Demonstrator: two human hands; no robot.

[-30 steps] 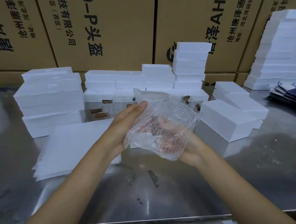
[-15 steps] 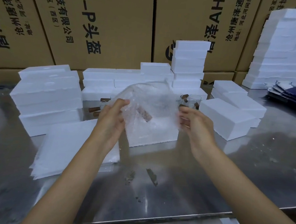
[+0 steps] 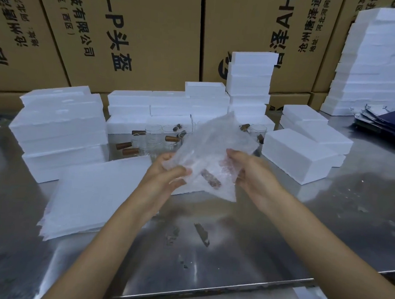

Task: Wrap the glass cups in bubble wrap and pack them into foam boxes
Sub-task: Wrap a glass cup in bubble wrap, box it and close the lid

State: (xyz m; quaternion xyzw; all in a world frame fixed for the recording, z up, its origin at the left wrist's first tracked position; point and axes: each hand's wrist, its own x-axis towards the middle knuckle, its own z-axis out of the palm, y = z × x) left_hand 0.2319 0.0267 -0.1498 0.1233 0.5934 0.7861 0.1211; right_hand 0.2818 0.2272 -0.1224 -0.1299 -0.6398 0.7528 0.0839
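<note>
A sheet of bubble wrap [image 3: 212, 148] is held above the steel table [image 3: 255, 240], folded around a glass cup whose brown wooden handle [image 3: 210, 181] shows through the plastic. My left hand [image 3: 167, 173] grips the wrap's left side, thumb on top. My right hand [image 3: 250, 168] grips its right side with curled fingers. Several bare glass cups with brown handles [image 3: 155, 138] stand behind the wrap, between white foam boxes [image 3: 61, 127]. Another cup [image 3: 257, 131] stands further right.
A pile of flat bubble-wrap sheets [image 3: 92, 196] lies at the left. Foam boxes stand stacked at the back [image 3: 250, 81], right [image 3: 300, 153] and far right [image 3: 380, 63]. Cardboard cartons [image 3: 141, 35] form the back wall. Dark blue folded items [image 3: 387, 124] lie at the right edge.
The head view has shifted slightly. Both hands came lower and closer together, folding the wrap tighter around the cup; the handle now points down to the right.
</note>
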